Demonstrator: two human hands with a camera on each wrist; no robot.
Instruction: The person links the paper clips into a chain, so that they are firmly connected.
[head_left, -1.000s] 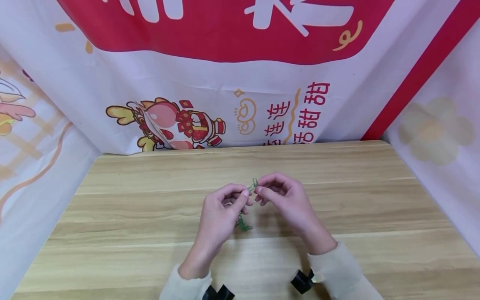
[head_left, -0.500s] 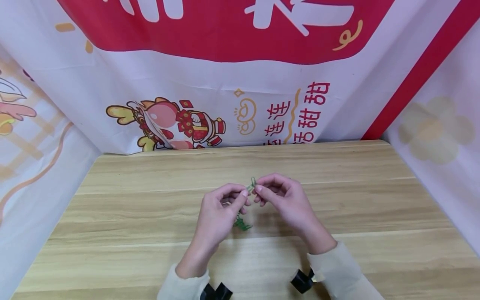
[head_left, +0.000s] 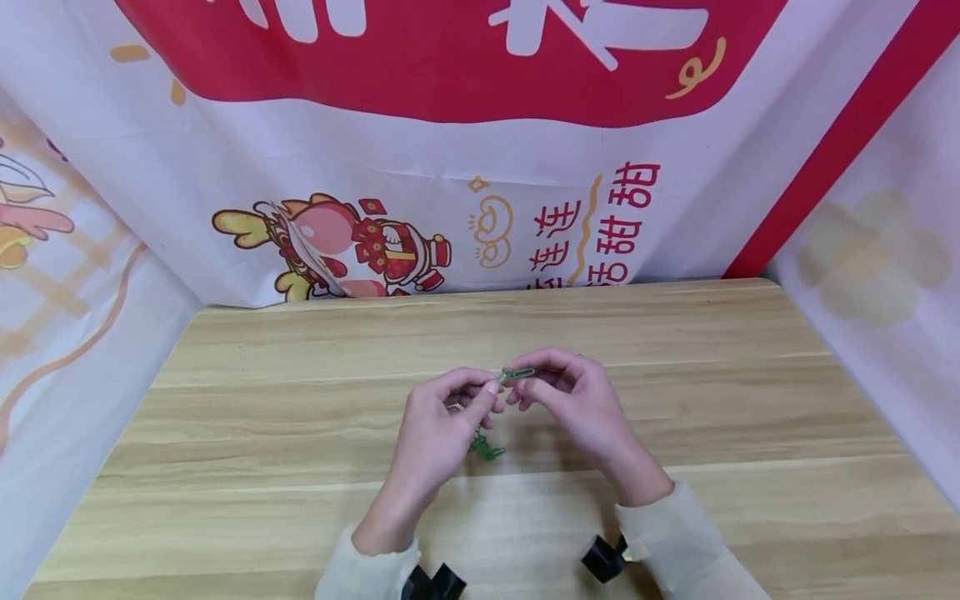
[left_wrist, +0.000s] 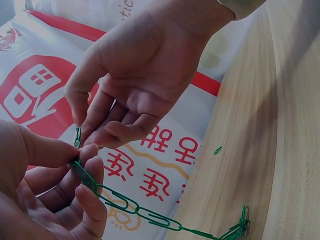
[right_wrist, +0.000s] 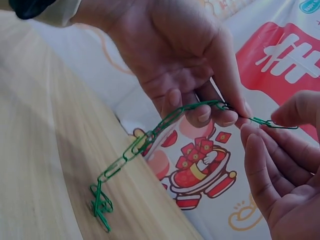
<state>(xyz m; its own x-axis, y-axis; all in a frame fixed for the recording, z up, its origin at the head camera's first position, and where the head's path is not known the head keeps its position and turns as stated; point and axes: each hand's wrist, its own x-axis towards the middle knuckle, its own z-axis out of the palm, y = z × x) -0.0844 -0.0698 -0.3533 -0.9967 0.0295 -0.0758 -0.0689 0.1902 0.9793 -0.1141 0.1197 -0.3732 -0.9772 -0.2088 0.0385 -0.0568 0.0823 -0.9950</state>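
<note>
A chain of linked green paper clips (right_wrist: 135, 147) hangs from my left hand (head_left: 438, 429), whose thumb and forefinger pinch it near its upper end. Its lower part lies bunched on the table (left_wrist: 235, 230). Close by on the right, my right hand (head_left: 581, 408) pinches the end paper clip (head_left: 519, 372) between thumb and fingers. That clip points to the right in the head view. Both hands are raised over the wooden table, fingertips nearly touching. Fingers partly hide the joint between the last clips.
On the wooden table (head_left: 300, 400) a small green piece (left_wrist: 218, 150) lies apart from the chain in the left wrist view. Printed white and red cloth (head_left: 420, 150) hangs at the back and sides. Black wrist devices (head_left: 603, 558) sit at both sleeves.
The end paper clip stood upright above the fingertips and now lies over toward the right, across my right fingers. The hands have hardly shifted.
</note>
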